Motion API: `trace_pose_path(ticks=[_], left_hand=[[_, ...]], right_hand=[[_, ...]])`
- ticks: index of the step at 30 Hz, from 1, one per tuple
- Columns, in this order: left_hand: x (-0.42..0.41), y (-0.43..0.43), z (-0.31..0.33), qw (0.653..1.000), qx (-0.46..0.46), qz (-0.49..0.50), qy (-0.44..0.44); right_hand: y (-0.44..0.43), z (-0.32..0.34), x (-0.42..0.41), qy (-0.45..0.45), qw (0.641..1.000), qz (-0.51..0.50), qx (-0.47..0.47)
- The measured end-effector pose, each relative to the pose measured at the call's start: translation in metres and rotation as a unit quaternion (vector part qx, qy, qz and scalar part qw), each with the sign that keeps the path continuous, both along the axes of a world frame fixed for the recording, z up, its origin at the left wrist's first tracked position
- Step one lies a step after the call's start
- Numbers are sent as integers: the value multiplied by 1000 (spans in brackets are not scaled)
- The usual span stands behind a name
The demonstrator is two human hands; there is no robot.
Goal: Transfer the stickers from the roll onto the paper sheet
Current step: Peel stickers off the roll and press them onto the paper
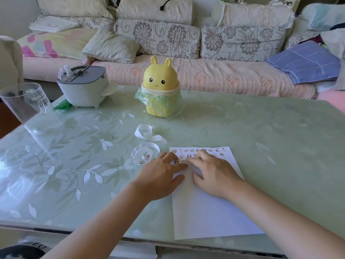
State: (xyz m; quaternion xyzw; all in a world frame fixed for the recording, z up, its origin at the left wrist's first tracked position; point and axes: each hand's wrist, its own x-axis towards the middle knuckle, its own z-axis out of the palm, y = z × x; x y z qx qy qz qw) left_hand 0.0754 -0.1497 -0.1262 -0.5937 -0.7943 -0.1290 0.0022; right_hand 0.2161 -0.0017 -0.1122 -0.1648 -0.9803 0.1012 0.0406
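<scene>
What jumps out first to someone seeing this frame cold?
First, the yellow rabbit-eared plastic bin with its green bag liner, standing at the far middle of the pale green floral table. Next, the left hand and right hand rest on the white paper sheet, fingertips meeting below its rows of small cartoon stickers. The curled white sticker roll lies just left of the sheet.

A pale green, leaf-patterned glossy worktop point(261, 128) carries a white paper sheet point(205, 212) near its front edge. Just left of the sheet lies a loose sticker roll point(143, 154), with a curled backing strip point(147, 134) behind it. Farther back stand a yellow rabbit-shaped bin point(159, 86), a grey-lidded white container point(82, 86) and a clear cup point(28, 107).
</scene>
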Motion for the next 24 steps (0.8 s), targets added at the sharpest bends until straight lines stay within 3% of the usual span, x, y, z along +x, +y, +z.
trace_pose_path(ticks=[7, 12, 19, 24], left_hand=[[3, 2, -2, 999, 17, 34, -35], [5, 3, -6, 1000, 13, 24, -2], [2, 0, 2, 999, 22, 4, -32], [-11, -12, 19, 991, 130, -26, -15]], right_hand=[[3, 1, -3, 10, 1000, 15, -12], [5, 3, -2, 9, 1000, 11, -20], [6, 11, -18, 27, 995, -37, -86], [-8, 24, -42, 85, 983, -43, -158]])
